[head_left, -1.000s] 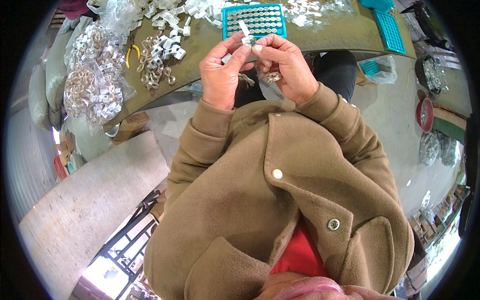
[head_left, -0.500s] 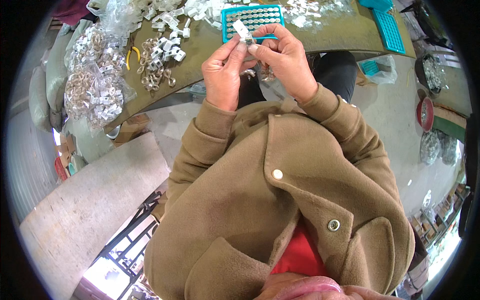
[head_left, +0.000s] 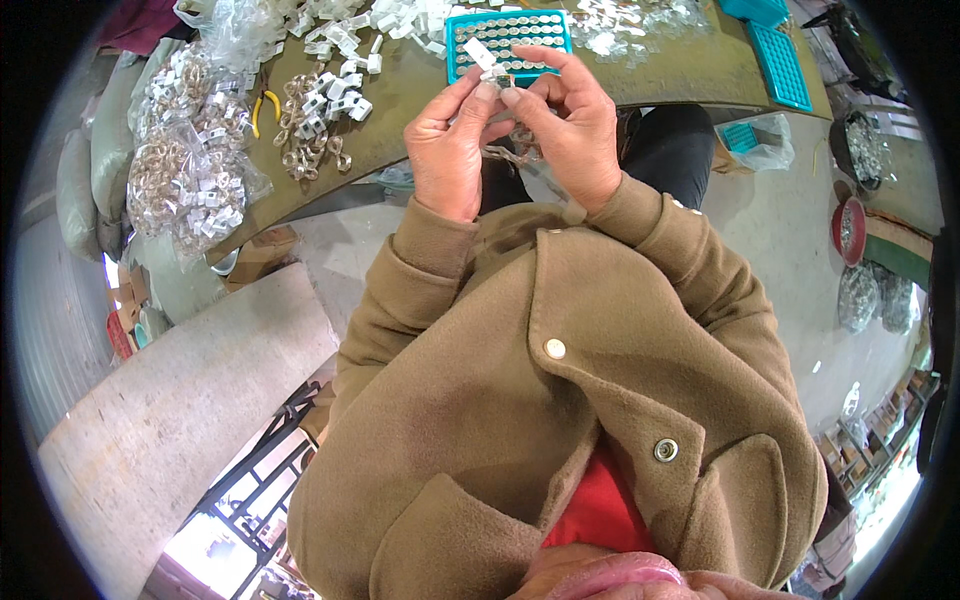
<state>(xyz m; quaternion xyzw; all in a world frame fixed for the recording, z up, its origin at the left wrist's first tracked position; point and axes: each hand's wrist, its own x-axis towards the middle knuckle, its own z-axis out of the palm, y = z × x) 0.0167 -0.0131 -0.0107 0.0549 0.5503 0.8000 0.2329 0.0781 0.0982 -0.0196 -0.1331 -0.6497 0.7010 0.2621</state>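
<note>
Your left hand pinches one white piece, seemingly unfinished, the grip of your right hand unclear, more white parts apparently waiting at nine o'clock

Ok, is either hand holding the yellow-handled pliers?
No, the yellow-handled pliers lie on the olive-green table, apart from both hands, and the left hand's fingertips hold a small white rectangular piece.
</note>
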